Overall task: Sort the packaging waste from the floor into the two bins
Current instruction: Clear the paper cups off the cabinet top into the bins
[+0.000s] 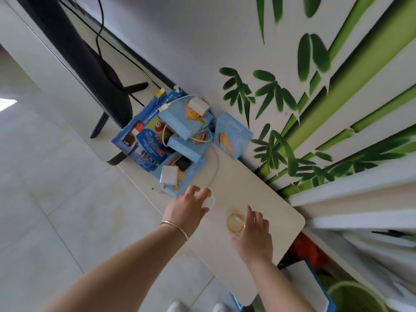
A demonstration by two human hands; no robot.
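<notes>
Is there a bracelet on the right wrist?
No, the thin bracelet is on the wrist of the left hand, while the wrist of the right hand is bare.

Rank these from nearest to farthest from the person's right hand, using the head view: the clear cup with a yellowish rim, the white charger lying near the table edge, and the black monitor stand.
1. Clear cup, at the right hand.
2. White charger, across the table, beyond the left hand.
3. Black monitor stand, at the table's far end.

Bare forearms, thin silver bangle (174,226) on left wrist, white shoes (180,307)
</notes>
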